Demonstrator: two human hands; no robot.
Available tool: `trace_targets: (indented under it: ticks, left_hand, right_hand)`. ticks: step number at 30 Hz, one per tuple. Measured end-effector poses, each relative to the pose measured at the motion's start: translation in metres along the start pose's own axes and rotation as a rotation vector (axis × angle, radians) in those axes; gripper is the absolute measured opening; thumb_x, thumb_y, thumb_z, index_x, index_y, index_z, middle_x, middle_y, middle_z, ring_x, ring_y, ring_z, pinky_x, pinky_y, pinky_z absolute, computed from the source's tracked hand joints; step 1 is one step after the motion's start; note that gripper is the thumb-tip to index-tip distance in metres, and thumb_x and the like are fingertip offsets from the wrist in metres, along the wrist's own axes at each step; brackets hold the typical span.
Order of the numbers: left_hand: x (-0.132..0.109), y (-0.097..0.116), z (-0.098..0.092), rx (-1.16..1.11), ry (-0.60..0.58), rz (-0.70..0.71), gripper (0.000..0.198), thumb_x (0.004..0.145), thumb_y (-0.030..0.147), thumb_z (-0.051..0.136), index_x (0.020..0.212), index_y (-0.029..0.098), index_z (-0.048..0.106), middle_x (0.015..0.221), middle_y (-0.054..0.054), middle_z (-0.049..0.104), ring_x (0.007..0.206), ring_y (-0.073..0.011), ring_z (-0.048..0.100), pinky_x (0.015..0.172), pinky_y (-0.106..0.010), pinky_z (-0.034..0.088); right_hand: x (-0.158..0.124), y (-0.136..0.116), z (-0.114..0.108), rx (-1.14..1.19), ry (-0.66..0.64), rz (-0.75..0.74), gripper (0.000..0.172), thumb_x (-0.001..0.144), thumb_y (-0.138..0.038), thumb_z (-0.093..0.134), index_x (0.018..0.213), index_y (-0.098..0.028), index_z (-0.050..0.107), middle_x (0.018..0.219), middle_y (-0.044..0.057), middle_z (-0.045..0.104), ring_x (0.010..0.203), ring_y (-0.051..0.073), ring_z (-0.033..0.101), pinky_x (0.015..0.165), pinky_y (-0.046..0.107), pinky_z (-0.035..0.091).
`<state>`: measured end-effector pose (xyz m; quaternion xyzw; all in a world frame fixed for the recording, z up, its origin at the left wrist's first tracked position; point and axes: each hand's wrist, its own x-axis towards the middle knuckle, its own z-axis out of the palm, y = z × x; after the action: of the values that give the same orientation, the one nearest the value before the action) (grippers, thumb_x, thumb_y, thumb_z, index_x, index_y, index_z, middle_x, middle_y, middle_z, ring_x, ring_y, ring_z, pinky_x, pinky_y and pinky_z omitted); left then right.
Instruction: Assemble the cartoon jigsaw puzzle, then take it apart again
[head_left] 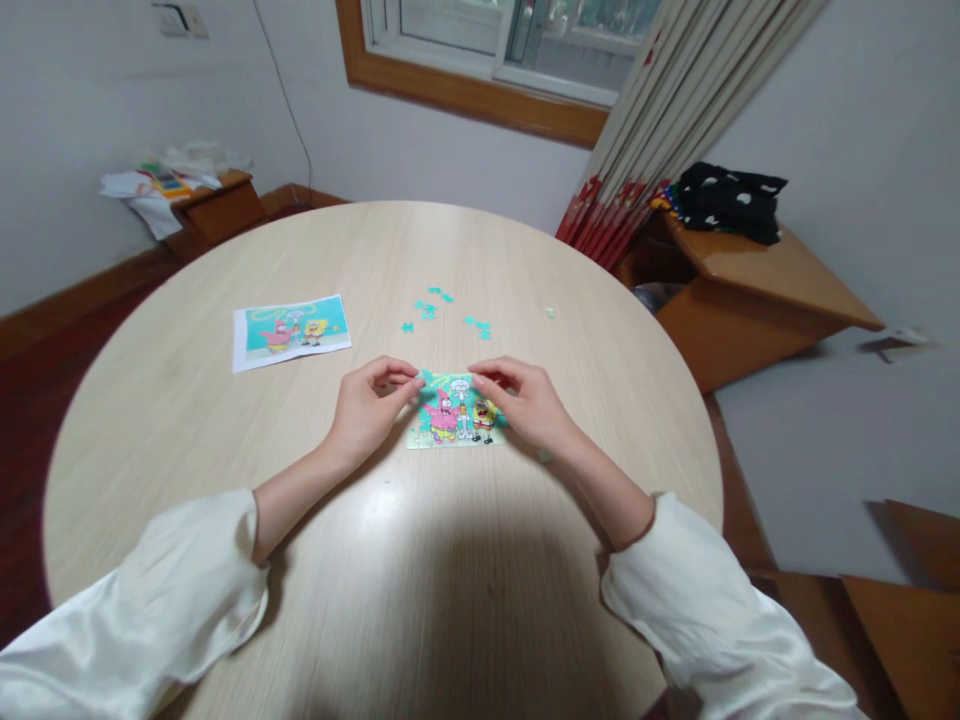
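A partly assembled jigsaw puzzle lies flat on the table between my hands, with a pink starfish, a pale squid and a yellow sponge figure on teal. My left hand is at its upper left corner, thumb and forefinger pinched on a teal puzzle piece. At the upper right edge my right hand is closed, thumb and forefinger together. What its fingertips hold, if anything, is hidden. That hand covers part of the puzzle's right side.
Loose teal pieces are scattered beyond the puzzle, with more pieces to their right. One pale piece lies apart; another is near my right wrist. A printed reference picture lies at left on the round table.
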<state>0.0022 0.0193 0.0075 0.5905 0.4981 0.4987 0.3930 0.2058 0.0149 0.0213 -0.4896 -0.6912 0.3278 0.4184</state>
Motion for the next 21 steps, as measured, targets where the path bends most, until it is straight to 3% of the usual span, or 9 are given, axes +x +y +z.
trace_targets:
  ticks: [4,9,12,15,17,21]
  left_hand:
    - [-0.009,0.003,0.018,-0.062,-0.065,-0.004,0.019,0.068,0.033,0.07,0.071,0.015,0.064,0.068,-0.002,0.067,0.065,-0.0148,0.063,0.063,-0.027,0.051]
    - [-0.013,0.001,0.024,-0.034,-0.154,0.024,0.018,0.074,0.034,0.066,0.075,0.015,0.066,0.073,-0.004,0.07,0.068,-0.0166,0.065,0.064,-0.028,0.051]
    - [-0.015,-0.001,0.02,0.163,-0.201,0.191,0.017,0.082,0.03,0.058,0.081,0.016,0.068,0.08,-0.006,0.072,0.076,-0.0193,0.066,0.074,-0.034,0.051]
    - [-0.024,0.0,0.019,0.435,-0.321,0.493,0.024,0.091,0.026,0.046,0.095,0.016,0.068,0.095,-0.01,0.072,0.092,-0.0225,0.064,0.089,-0.043,0.046]
    - [-0.033,0.001,0.021,0.606,-0.397,0.621,0.031,0.094,0.026,0.042,0.113,0.014,0.063,0.116,-0.015,0.065,0.11,-0.0262,0.058,0.1,-0.049,0.039]
    - [-0.046,0.003,0.025,0.9,-0.516,0.608,0.048,0.094,0.035,0.045,0.135,0.011,0.046,0.14,-0.021,0.046,0.132,-0.0343,0.039,0.109,-0.057,0.024]
  right_hand:
    - [-0.005,-0.001,0.018,0.191,-0.114,0.092,0.024,0.077,-0.037,0.065,0.086,-0.016,0.069,0.076,0.004,0.067,0.067,0.013,0.058,0.061,0.028,0.044]
    - [-0.002,0.002,0.019,0.341,-0.044,0.137,0.029,0.072,-0.045,0.069,0.074,-0.018,0.061,0.068,0.001,0.064,0.062,0.012,0.059,0.057,0.025,0.044]
    - [0.007,0.016,0.009,0.368,-0.012,0.21,0.032,0.074,-0.049,0.065,0.078,-0.019,0.055,0.066,0.0,0.063,0.058,0.012,0.06,0.054,0.024,0.044]
    - [0.016,0.032,-0.003,0.241,0.04,0.191,0.026,0.079,-0.045,0.06,0.08,-0.02,0.055,0.064,-0.001,0.061,0.055,0.013,0.058,0.053,0.025,0.043]
    - [0.018,0.039,-0.009,0.063,0.061,0.106,0.017,0.083,-0.036,0.057,0.081,-0.019,0.06,0.069,0.001,0.063,0.063,0.014,0.06,0.061,0.027,0.046]
    - [0.016,0.041,-0.012,-0.158,0.022,-0.033,0.017,0.084,-0.021,0.052,0.084,-0.019,0.069,0.088,0.006,0.068,0.084,0.016,0.062,0.08,0.032,0.047]
